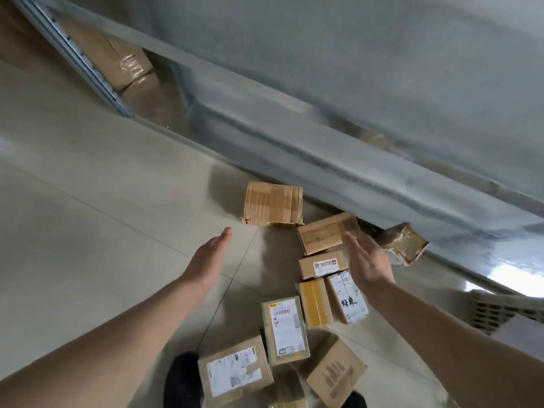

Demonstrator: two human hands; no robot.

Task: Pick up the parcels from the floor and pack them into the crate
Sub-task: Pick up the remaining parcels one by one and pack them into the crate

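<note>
Both hands empty, fingers straight: left hand [209, 254]; right hand [368, 260] above parcels [321, 266] on floor [88, 201].

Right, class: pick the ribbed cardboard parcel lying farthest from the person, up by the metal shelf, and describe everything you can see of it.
The ribbed cardboard parcel is a squarish, flat-looking box of plain brown corrugated card with worn, ragged lower corners and a paler strip, perhaps tape, across its top. It shows no label. It lies on the tiled floor against the base of the metal shelf, apart from the other parcels. Neither open hand touches it; the left hand is nearest.
</note>
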